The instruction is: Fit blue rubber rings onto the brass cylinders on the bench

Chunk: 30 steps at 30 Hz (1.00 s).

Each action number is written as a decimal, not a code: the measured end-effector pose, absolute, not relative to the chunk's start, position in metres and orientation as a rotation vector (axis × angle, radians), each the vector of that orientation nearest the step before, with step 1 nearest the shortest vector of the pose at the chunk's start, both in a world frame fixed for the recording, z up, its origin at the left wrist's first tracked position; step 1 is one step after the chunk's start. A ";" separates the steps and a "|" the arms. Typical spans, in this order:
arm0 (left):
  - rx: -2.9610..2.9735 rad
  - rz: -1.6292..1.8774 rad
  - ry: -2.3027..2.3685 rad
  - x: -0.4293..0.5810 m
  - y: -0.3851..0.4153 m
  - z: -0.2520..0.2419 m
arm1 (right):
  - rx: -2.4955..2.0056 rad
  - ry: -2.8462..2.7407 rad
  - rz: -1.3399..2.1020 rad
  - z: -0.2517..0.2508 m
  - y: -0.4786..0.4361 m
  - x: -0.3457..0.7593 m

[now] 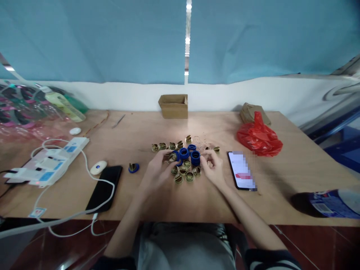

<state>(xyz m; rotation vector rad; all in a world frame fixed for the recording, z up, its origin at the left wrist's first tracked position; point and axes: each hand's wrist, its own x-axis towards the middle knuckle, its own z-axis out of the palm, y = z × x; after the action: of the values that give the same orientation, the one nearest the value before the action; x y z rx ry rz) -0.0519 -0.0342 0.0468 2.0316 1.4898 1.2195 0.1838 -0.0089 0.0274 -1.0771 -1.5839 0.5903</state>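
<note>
Near caps (189,176): on the counter (174,206); probably light, stiff, slick, best pinched by the rim.
Left hand (156,168): fingers part-curled, pinching a blue-ringed cap (173,157).
Right hand (213,168): fingers bent beside the blue rings (195,162); cannot tell whether gripping.
Hold for blue rings: probably springy; squeeze outer walls.

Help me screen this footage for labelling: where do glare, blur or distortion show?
In the head view, glare shows along the bright strip between the blue sheets; in the head view, the left hand and right hand look slightly soft; also in the head view, the blue-labelled bottle looks stretched, and blocky pixels cover part of the lit phone.
</note>
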 end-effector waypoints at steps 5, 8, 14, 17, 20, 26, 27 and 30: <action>2.223 1.205 1.234 -0.011 -0.007 0.054 | -0.996 -1.603 0.799 0.023 -0.014 0.175; 2.271 1.202 1.147 -0.001 -0.001 0.047 | -1.013 -1.616 0.810 0.023 -0.014 0.175; 2.027 1.239 1.157 0.005 -0.002 0.032 | -1.065 -1.709 0.656 0.025 -0.013 0.180; 1.792 1.136 1.002 0.001 0.000 0.026 | -1.073 -1.722 0.590 0.026 -0.011 0.180; 1.610 1.108 0.817 -0.001 0.002 0.022 | -1.093 -1.713 0.563 0.024 -0.009 0.181; 1.534 1.206 0.902 0.006 -0.002 0.019 | -1.051 -1.667 0.537 0.015 -0.007 0.179; 1.531 1.223 0.912 0.007 -0.002 0.018 | -1.041 -1.664 0.525 0.013 -0.007 0.178; 1.501 1.271 0.928 0.011 -0.004 0.011 | -1.010 -1.672 0.460 0.007 -0.008 0.176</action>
<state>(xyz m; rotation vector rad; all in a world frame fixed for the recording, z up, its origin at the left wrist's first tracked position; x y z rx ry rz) 0.0106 -0.0039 0.0114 1.5007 0.9279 1.2706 0.1760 -0.0085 0.0068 -1.0100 -1.6718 0.4600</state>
